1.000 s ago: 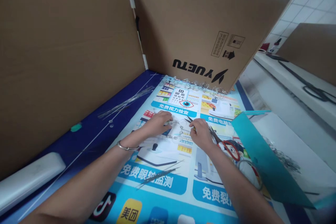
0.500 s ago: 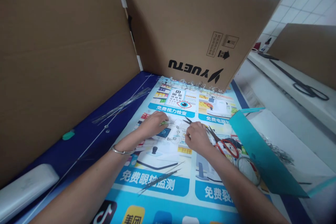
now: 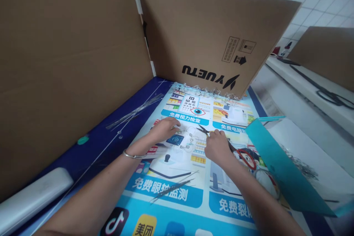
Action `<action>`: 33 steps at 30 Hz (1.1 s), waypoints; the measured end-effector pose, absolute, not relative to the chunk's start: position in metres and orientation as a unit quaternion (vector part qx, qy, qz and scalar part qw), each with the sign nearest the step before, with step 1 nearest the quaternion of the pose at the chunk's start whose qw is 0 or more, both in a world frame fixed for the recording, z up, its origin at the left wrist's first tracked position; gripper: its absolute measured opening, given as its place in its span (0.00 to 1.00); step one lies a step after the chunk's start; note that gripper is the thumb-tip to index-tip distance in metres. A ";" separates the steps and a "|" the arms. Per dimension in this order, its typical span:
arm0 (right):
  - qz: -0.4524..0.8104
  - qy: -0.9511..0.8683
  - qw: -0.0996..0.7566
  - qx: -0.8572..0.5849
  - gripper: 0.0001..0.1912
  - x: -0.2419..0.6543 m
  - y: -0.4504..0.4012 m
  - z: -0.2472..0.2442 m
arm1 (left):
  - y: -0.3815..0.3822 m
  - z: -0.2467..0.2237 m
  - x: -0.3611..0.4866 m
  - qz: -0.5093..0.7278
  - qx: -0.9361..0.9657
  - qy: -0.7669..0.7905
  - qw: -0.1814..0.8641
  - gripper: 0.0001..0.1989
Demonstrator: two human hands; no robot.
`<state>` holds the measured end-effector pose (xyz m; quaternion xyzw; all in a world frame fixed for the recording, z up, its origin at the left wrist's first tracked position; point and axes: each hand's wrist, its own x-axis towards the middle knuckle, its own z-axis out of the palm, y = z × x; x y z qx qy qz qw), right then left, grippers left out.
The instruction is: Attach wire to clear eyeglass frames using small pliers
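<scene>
Metal links and clear rings [image 3: 186,141] lay joined in a small open chain on the printed poster [image 3: 232,206], between the two hands and just below the eye-chart panel. The left hand [image 3: 163,129] curled over the chain's left end with its fingertips bunched against it; whether they gripped a link was hidden. The right hand [image 3: 217,148] was clenched around a pointed dark tool [image 3: 203,129], its tips aimed at the chain. Red-handled scissors [image 3: 247,158] lay just past that hand, possibly the same tool; that could not be told. Crinkled clear pieces [image 3: 210,90] sat in a row along the poster's far edge, beneath a cardboard panel [image 3: 199,33], so a fair number looked finished. Loose thin rods [image 3: 135,112] lay on the navy mat [image 3: 95,147], apparently unused. Beyond a tilted teal plastic folder [image 3: 284,169], with nothing showing inside it, a grey wire tangle [image 3: 300,166] lay on a white sheet [image 3: 312,155], seemingly stock left to work.
</scene>
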<state>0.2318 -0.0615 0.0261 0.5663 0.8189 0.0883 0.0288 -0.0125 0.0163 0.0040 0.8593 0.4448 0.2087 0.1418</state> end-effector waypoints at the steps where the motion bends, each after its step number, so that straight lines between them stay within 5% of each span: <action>1: 0.086 0.820 0.028 0.565 0.08 0.232 -0.062 0.028 | 0.017 0.007 -0.015 0.208 0.857 0.447 0.148 0.11; 9: -0.008 0.835 -0.081 0.545 0.15 0.228 -0.062 0.055 | 0.016 0.028 -0.047 0.231 0.820 0.466 0.240 0.11; 16: -0.123 0.902 -0.047 0.411 0.53 0.210 -0.037 0.056 | -0.003 0.009 -0.044 0.235 0.825 0.398 0.326 0.25; 21: -0.141 0.901 -0.024 0.410 0.53 0.203 -0.025 0.036 | -0.006 0.001 -0.037 0.243 0.847 0.350 0.318 0.30; 33: -0.138 0.890 -0.051 0.431 0.53 0.210 -0.024 0.015 | -0.010 -0.007 -0.030 0.208 0.871 0.387 0.221 0.21</action>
